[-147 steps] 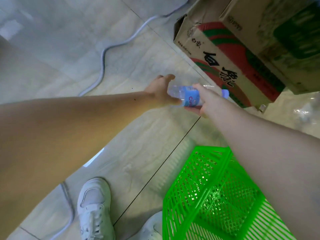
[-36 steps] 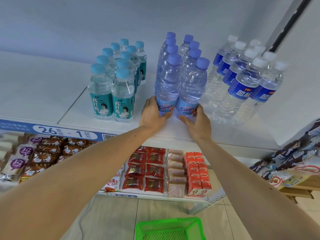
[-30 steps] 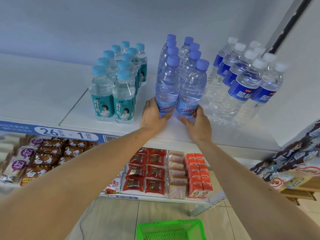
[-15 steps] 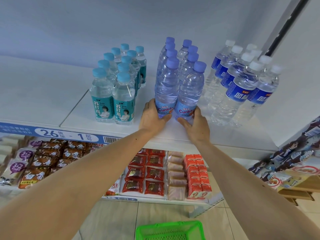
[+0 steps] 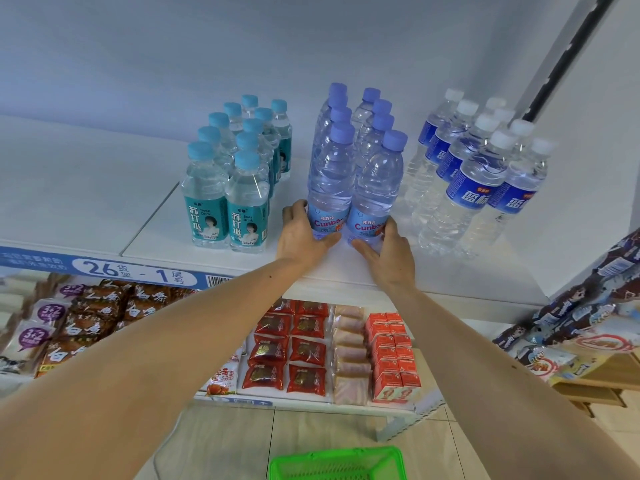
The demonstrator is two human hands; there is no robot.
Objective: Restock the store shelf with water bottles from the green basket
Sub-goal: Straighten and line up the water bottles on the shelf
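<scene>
Two rows of clear water bottles with lilac-blue caps stand on the white top shelf (image 5: 104, 202). My left hand (image 5: 301, 237) grips the base of the front left bottle (image 5: 330, 181). My right hand (image 5: 389, 252) grips the base of the front right bottle (image 5: 375, 188). Both bottles stand upright, side by side and touching. The green basket (image 5: 337, 465) sits on the floor below, only its near rim showing.
Teal-labelled soda bottles (image 5: 225, 199) stand left of the two rows, white-capped blue-labelled bottles (image 5: 474, 181) right of them. The shelf left of the soda bottles is bare. A lower shelf holds red snack packs (image 5: 287, 348) and red cartons (image 5: 393, 358). Snack bags (image 5: 581, 317) hang at right.
I came up from the floor, where I held one bottle over the basket. Over the last second both hands have kept their hold on the two front bottles, which shifted only slightly.
</scene>
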